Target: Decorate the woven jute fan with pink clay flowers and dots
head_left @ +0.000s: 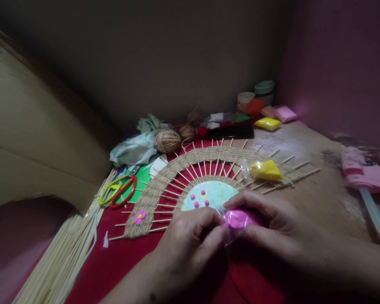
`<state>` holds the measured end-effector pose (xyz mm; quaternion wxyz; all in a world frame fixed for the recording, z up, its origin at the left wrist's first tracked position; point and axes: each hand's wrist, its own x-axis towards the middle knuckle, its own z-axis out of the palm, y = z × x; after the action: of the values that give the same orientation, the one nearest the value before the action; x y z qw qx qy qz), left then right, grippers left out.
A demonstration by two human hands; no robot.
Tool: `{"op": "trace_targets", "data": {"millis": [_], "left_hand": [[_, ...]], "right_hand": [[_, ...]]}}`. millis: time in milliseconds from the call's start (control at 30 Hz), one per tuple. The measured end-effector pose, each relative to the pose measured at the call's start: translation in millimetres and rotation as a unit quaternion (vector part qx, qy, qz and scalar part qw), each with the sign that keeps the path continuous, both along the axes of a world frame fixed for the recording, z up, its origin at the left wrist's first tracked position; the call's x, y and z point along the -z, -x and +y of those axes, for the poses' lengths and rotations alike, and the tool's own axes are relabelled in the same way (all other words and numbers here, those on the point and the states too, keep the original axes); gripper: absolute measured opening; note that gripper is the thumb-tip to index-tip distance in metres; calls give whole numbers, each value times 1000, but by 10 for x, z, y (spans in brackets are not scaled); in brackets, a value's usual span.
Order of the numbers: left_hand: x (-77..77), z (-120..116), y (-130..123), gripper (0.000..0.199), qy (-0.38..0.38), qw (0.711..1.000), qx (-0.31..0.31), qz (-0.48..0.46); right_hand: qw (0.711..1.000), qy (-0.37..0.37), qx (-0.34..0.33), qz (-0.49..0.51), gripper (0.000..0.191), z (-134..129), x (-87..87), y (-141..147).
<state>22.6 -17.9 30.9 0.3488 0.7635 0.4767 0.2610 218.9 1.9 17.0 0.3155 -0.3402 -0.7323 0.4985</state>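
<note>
Between my two hands is a clear plastic packet of pink clay (237,219). My left hand (196,236) pinches the packet's clear end, and my right hand (275,223) grips its other side with thumb and fingers. Behind them lies a half-round piece of sticks woven with twine (174,169), its centre a pale blue half-disc (220,192). Several small pink clay balls (203,192) rest on that half-disc. A pink flower with a yellow centre (139,217) sits on the woven band's left end. The yellow clay packet (266,170) lies across the band's right side.
Scissors (123,190) and a bundle of thin sticks (63,253) lie at the left. Twine balls (167,141), crumpled cloth (134,147), a dark phone (231,131) and more clay packets (267,123) line the back. A pink glue gun (367,173) lies at the right.
</note>
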Motion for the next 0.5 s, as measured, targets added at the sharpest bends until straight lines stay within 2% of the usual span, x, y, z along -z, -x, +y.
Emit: {"op": "trace_targets", "data": {"millis": [33,100,200,300,400,500], "left_hand": [[-10,2,5,20,19,1000,-3,-13],[-37,11,40,17,114,991,-17,-61],[-80,41,152,18,263,940,-36,-215],[-110,75,256,18,277,891,-54,-357],[-115,104,272,9,290,870,-57,-394],[-101,131,235,9,301,849,-28,-434]], "right_hand": [[1000,1,-3,2,13,-4,-6,0],[1000,5,-7,0,12,-3,-15,1],[1000,23,11,4,10,28,-10,1],[996,79,29,28,10,73,22,-1],[995,93,13,35,11,84,64,0],[996,84,3,31,11,68,100,1]]}}
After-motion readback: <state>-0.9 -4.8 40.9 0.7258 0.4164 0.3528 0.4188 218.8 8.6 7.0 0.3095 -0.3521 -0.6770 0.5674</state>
